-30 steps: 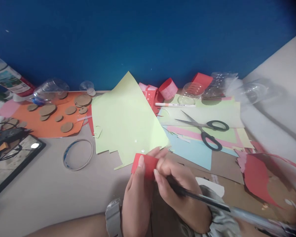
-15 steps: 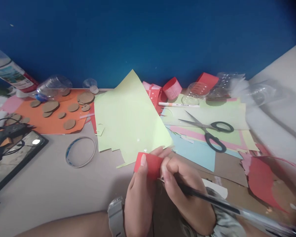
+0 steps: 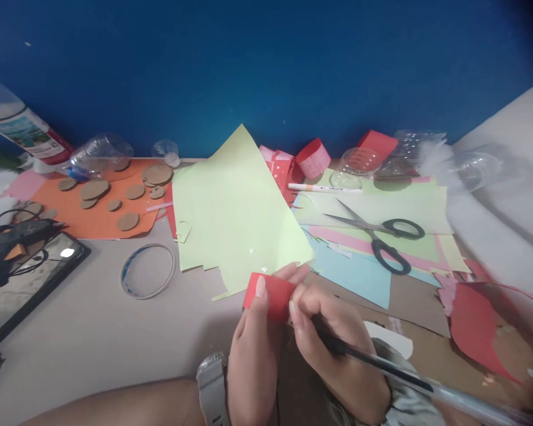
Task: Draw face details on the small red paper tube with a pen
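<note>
Between the thumb and fingers of my left hand point(image 3: 251, 349) is a red paper piece point(image 3: 274, 297), which looks curled into a band. My right hand point(image 3: 333, 337) is closed around a pen point(image 3: 377, 361) with a dark grip and clear barrel. Its fingertips press at the right edge of the red paper, and the pen's back end slants down to the right. The pen's tip is hidden behind my fingers. Just beyond both hands lies a pale green paper sheet point(image 3: 231, 207) with a cut, stepped lower edge.
Black-handled scissors point(image 3: 377, 228) lie open on coloured paper at right, by a white marker point(image 3: 324, 188). Cardboard discs point(image 3: 94, 189) rest on orange paper point(image 3: 80, 222) at left. A tape ring point(image 3: 148, 271), phone point(image 3: 35, 284), plastic bottle point(image 3: 100, 155) and red paper bands point(image 3: 313, 158) are around.
The whole scene has shifted slightly right in view. My right fingers remain at the paper's edge, and the pen's metal tip, visible before, is now hidden. Both hands keep their hold.
</note>
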Demonstrator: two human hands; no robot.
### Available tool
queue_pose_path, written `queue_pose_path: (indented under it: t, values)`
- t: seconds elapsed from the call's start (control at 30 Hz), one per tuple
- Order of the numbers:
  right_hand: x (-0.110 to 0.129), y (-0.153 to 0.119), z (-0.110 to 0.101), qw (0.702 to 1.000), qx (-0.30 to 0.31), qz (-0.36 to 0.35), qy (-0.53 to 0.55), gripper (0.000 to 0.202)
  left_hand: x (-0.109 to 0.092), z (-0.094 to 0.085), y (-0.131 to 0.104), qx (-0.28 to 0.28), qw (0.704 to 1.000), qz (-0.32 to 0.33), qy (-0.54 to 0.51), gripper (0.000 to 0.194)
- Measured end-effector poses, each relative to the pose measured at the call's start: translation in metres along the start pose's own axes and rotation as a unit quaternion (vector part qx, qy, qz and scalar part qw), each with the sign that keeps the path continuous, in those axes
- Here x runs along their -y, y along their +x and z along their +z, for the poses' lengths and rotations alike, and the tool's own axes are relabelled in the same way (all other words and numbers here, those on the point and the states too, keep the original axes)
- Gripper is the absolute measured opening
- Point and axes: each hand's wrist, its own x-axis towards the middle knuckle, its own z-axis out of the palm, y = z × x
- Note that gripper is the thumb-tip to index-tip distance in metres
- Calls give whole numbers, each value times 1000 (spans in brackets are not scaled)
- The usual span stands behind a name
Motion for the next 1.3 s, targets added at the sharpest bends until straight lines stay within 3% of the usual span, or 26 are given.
queue_pose_path:
  t: [0.33, 0.43, 0.7, 1.0, 1.3]
  values:
    - [-4, -6, 1, 999, 3, -21, -35, 29, -2, 2, -2, -11, 1000, -2, 24, 54]
    - [-3, -5, 0, 1000, 17, -25, 5, 31, -2, 2, -2, -14, 999, 7, 37, 56]
    - [-1, -2, -1, 1000, -3, -21, -1, 30, 0, -2, -2, 6, 1000, -5, 5, 57]
    - [-1, -1, -1, 1000, 18, -4, -5, 35, -2, 1, -1, 7, 1000, 2, 12, 58]
    - [2, 0, 0, 998, -10, -53, -36, 29, -1, 0, -2, 8, 1000, -9, 0, 58]
